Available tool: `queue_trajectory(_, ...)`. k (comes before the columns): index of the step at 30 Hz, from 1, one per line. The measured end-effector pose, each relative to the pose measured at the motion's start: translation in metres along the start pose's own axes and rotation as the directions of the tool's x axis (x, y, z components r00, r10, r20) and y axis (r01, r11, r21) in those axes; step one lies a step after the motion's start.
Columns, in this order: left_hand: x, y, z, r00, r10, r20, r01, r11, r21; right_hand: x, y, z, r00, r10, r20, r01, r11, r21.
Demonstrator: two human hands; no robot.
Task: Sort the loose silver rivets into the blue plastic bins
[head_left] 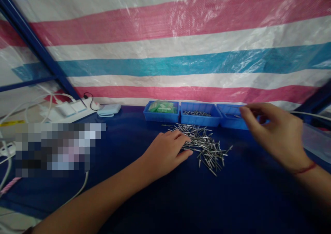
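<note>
A loose pile of silver pop rivets lies on the dark blue table. My left hand rests at the pile's left edge, fingers bent onto the rivets and thumb held apart. Over the front of the right blue bin hovers my right hand. Its thumb and index fingertips meet in a pinch; whether something is between them I cannot make out. A few small silver pieces show inside that bin. The middle blue bin holds many rivets. Green and clear plastic packets fill the left blue bin.
A white power strip with plugs and cables sits at the back left, beside a light blue case. A blurred-out patch covers the table's left part. Behind the bins hangs a striped plastic sheet. Blue frame posts stand at both sides.
</note>
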State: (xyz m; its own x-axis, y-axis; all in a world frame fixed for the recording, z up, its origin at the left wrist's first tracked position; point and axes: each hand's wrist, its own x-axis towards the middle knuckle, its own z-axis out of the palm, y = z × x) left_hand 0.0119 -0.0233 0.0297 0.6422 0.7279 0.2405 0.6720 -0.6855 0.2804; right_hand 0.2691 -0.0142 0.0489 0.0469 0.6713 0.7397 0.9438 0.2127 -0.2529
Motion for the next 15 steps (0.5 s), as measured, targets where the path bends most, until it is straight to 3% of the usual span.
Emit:
queue_trajectory(3,0.001,-0.001,-0.002,0.994,0.003,0.111,-0.018,0.991,0.134,0.009,0.033,0.007,0.997,0.082,0.009,-0.079,0.976,-0.201)
queue_trajectory(6,0.001,-0.001,-0.003,0.986,0.009,0.165,-0.037,0.986,0.164,0.01,0.049,0.015,0.995,0.029,0.1,-0.002,0.965,-0.262)
queue_trajectory(9,0.0,-0.001,-0.001,0.987,0.016,0.158,-0.044,0.983,0.177,0.006,0.042,0.019,0.989,0.004,0.145,0.032,0.97,-0.242)
queue_trajectory(15,0.0,-0.002,0.004,0.99,0.004,0.14,-0.033,0.978,0.204,0.0,0.007,0.013,0.977,-0.039,0.208,0.051,0.997,-0.054)
